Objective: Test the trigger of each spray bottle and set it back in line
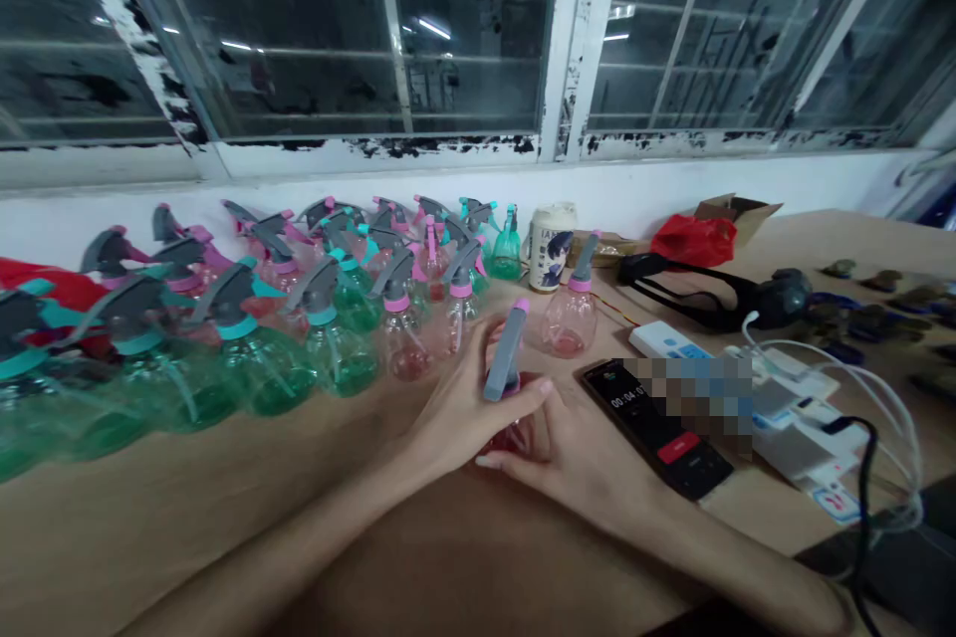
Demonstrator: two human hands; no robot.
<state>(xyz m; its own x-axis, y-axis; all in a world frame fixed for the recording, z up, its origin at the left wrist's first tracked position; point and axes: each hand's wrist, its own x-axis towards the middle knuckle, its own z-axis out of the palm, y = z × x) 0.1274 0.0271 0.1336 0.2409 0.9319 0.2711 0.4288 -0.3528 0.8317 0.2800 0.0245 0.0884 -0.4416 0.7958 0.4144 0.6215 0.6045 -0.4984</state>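
Clear plastic spray bottle with grey-and-pink trigger head (506,358), body mostly hidden, stands between hands over brown bench (224,483), toward near edge. Left hand's (467,403) fingers curl around neck; right hand's (575,443) cup lower body. Green and pink bottles (321,358) crowd back edge leftward; black phone with lit timer (664,446) flanks right.

On the phone (638,443) we read 00:04:0, its last digit unclear; on the cup (551,254), letters beginning IA; the label (836,505) on the power strip (811,453) we cannot read.
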